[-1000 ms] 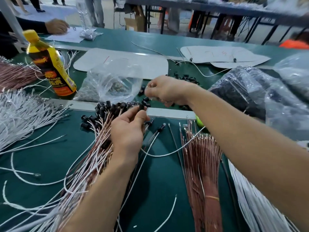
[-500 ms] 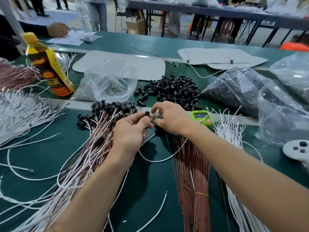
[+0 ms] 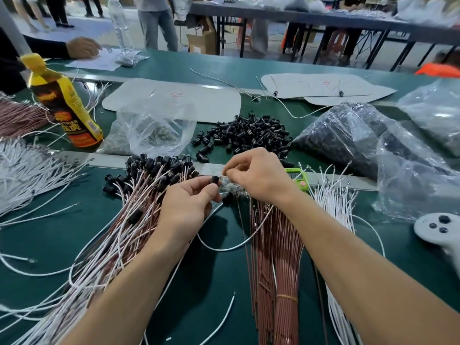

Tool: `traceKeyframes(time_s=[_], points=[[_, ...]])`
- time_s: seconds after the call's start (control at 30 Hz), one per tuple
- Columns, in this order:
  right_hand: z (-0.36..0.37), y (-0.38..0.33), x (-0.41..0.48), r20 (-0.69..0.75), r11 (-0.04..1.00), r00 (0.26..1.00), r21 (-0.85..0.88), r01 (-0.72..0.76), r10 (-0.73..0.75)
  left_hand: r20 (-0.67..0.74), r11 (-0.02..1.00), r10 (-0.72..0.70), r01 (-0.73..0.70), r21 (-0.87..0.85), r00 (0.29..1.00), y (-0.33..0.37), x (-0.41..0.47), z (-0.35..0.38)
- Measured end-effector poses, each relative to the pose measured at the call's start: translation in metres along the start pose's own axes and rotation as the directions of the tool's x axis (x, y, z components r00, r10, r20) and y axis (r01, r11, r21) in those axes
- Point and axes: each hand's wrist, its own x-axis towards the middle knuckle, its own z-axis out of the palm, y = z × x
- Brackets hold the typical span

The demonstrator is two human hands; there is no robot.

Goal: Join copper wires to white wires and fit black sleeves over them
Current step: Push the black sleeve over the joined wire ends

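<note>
1. Left hand (image 3: 189, 207) pinches 1 black sleeve (image 3: 215, 180) between thumb and fingers, just up-left of the copper wire bundle (image 3: 276, 257).
2. Right hand (image 3: 258, 175) is curled over the bundle's top end, can't tell what it's got.
3. A white wire (image 3: 224, 249) loops just left of the bundle.

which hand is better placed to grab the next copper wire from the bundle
Right. The right hand hovers at the tips of the bundled copper-coloured wires; the left hand is busy pinching a small black plastic sleeve.
</note>
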Motion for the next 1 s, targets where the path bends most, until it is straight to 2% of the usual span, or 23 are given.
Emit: traceKeyframes(time_s=[0.1,0.2,0.27,0.33,0.4,0.53,0.7,0.83,0.93,1.0], points=[[-0.003,-0.007,-0.008,-0.119,0.999,0.993,0.044,0.028,-0.023,-0.006,1.000,-0.008,0.008,0.004,1.000,-0.001,0.001,0.001],[-0.001,-0.015,-0.026,-0.206,0.954,0.975,0.300,-0.014,0.078,0.002,1.000,-0.015,0.015,0.015,1.000,-0.002,0.001,0.000],[0.010,-0.017,-0.043,-0.207,0.872,0.966,0.488,-0.036,0.156,0.005,1.000,-0.020,0.020,0.009,1.000,-0.002,0.002,-0.001],[0.020,-0.016,-0.056,-0.199,0.811,0.957,0.582,-0.057,0.211,0.005,1.000,-0.017,0.017,0.018,1.000,-0.004,0.002,-0.001],[0.026,-0.012,-0.063,-0.194,0.795,0.951,0.601,-0.079,0.241,0.017,0.999,-0.010,0.009,0.037,1.000,-0.005,0.002,-0.001],[0.029,-0.008,-0.066,-0.199,0.831,0.943,0.543,-0.121,0.267,0.094,1.000,-0.012,0.013,-0.009,0.995,-0.005,-0.002,-0.001],[0.032,0.003,-0.070,-0.129,0.804,0.934,0.556,-0.210,0.333,0.123,1.000,0.001,-0.001,-0.001,0.992,-0.005,-0.003,-0.002],[0.029,0.008,-0.069,-0.210,0.839,0.933,0.525,-0.145,0.292,0.155,0.999,0.025,-0.029,0.023,0.988,-0.007,-0.003,-0.001],[0.028,0.010,-0.069,-0.248,0.812,0.934,0.580,-0.070,0.257,0.199,0.996,0.062,-0.074,0.055,0.978,-0.008,-0.002,-0.001],[0.026,0.007,-0.070,-0.238,0.759,0.934,0.649,-0.053,0.268,0.223,0.991,0.085,-0.105,0.080,0.971,-0.008,-0.002,-0.001]])
